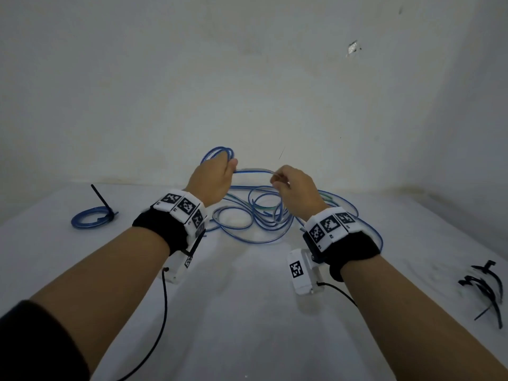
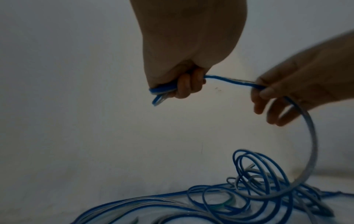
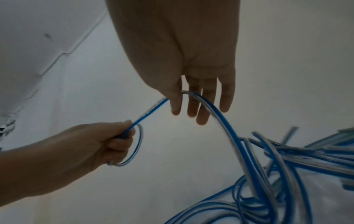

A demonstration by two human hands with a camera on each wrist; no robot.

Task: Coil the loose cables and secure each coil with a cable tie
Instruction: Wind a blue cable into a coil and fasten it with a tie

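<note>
A long blue and clear cable runs between my two hands, held above the table. My left hand grips a small bunch of loops of it in a fist; the loops also stick out below the fist in the left wrist view. My right hand pinches the same cable between thumb and forefinger, a hand's width to the right. From there the cable curves down into a loose tangle of cables on the white table.
A finished blue coil bound with a black tie lies at the far left of the table. Several black cable ties lie at the right edge. A white wall stands close behind the tangle.
</note>
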